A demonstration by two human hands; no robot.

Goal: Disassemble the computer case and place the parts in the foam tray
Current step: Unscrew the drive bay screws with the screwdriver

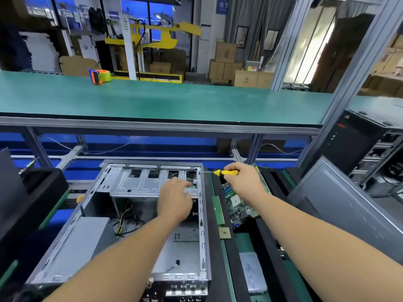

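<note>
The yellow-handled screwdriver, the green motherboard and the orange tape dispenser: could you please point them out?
Yellow-handled screwdriver [226, 172]: head view, on its handle.
Green motherboard [238, 204]: head view, board face.
Orange tape dispenser [100, 76]: head view, tape roll.

Bright, even overhead light; daylight glares through the right window [309, 46]; edges bow outward, left hand [174, 199] slightly motion-blurred

This is a factory assembly or teardown line. A long green-matted tabletop [174, 99] on aluminium framing runs across the view at 12 o'clock. Stacked cardboard boxes [226, 62] sit behind it at 1 o'clock, beside a yellow machine [161, 35]. A tape dispenser [100, 76] rests at 11 o'clock, and an opened black tower [357, 147] stands at 3 o'clock.
</note>
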